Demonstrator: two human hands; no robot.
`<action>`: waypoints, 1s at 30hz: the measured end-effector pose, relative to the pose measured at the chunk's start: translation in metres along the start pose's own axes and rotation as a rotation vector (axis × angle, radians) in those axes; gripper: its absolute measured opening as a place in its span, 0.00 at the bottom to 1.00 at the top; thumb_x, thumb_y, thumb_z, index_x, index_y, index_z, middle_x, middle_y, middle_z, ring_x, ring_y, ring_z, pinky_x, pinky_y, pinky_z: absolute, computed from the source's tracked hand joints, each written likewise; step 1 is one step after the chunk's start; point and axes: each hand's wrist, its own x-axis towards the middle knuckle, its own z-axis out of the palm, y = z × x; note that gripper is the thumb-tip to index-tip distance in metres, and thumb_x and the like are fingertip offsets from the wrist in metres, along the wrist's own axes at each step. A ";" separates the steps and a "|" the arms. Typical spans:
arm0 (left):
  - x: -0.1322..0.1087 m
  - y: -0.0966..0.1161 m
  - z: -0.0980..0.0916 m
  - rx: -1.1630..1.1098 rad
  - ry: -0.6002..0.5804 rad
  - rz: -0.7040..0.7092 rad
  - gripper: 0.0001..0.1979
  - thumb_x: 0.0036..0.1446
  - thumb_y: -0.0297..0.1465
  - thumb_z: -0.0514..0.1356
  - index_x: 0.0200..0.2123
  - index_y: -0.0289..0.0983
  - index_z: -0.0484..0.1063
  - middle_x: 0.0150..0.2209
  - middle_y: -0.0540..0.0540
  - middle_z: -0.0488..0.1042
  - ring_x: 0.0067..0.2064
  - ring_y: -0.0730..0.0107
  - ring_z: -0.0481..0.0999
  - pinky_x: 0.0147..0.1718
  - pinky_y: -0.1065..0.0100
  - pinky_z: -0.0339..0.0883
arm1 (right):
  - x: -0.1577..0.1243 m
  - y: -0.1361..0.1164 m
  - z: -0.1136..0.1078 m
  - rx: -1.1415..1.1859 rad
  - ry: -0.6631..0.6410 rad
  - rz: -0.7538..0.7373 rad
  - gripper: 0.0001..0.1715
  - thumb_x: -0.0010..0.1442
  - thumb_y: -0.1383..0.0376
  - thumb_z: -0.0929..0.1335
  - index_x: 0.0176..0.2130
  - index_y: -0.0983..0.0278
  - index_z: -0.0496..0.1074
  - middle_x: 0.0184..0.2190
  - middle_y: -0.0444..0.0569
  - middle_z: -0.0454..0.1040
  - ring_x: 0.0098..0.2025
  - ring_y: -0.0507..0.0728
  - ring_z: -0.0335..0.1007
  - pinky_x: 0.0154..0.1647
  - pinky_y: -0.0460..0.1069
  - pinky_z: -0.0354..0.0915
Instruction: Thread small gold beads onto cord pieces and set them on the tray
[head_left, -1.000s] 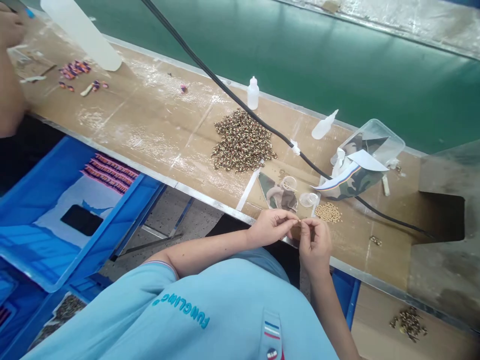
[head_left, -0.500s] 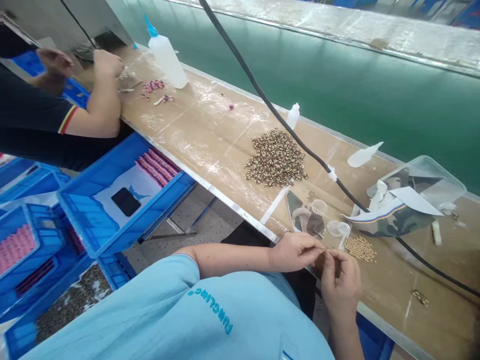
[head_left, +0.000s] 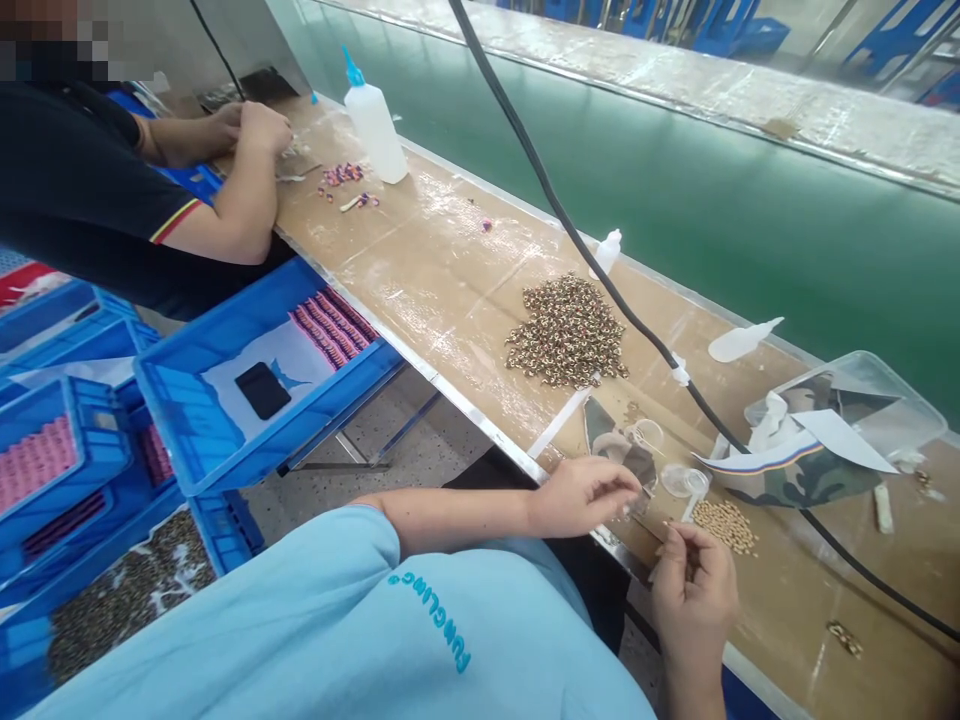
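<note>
My left hand [head_left: 585,497] is over the table's front edge beside a camouflage cloth scrap [head_left: 619,445]. Its fingers are loosely bent and parted, with no object visible between them. To the right, my right hand [head_left: 696,580] pinches a thin stick [head_left: 651,528] between thumb and fingertips; its tip points toward my left hand. Beyond my right hand are a pile of small tan beads [head_left: 724,525] and a small clear round dish [head_left: 679,480]. A large heap of shiny gold-and-dark small parts [head_left: 566,330] lies farther back.
A black cable [head_left: 570,225] crosses above the table. A clear plastic box [head_left: 911,395] with camouflage cloth stands right. White bottles [head_left: 379,135] and a white nozzle-tipped piece [head_left: 742,342] line the back. A co-worker's hands [head_left: 255,125] work at far left, near a blue crate [head_left: 180,440].
My hands, together half a second ago, have moved apart; the thin stick now shows in my right hand. The co-worker's hands have come together. The whole view has shifted slightly.
</note>
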 end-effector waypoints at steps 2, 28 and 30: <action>0.007 -0.004 -0.024 0.139 0.098 0.113 0.10 0.59 0.31 0.54 0.36 0.33 0.73 0.37 0.42 0.77 0.39 0.72 0.76 0.41 0.72 0.69 | -0.001 0.002 -0.001 0.046 0.008 0.130 0.22 0.60 0.49 0.62 0.35 0.65 0.68 0.30 0.50 0.68 0.29 0.53 0.65 0.32 0.50 0.61; 0.040 -0.029 -0.111 0.608 0.253 -0.029 0.07 0.60 0.28 0.51 0.30 0.36 0.66 0.32 0.45 0.71 0.38 0.68 0.69 0.43 0.64 0.64 | 0.018 -0.005 -0.017 0.382 -0.020 0.549 0.25 0.51 0.45 0.68 0.34 0.63 0.65 0.18 0.37 0.59 0.21 0.48 0.55 0.23 0.45 0.52; 0.036 -0.021 -0.109 0.341 0.281 -0.115 0.06 0.60 0.29 0.51 0.32 0.36 0.66 0.30 0.48 0.71 0.34 0.72 0.70 0.39 0.67 0.66 | 0.018 -0.001 -0.016 0.362 -0.013 0.521 0.25 0.51 0.45 0.68 0.34 0.63 0.65 0.18 0.37 0.59 0.21 0.48 0.54 0.24 0.45 0.52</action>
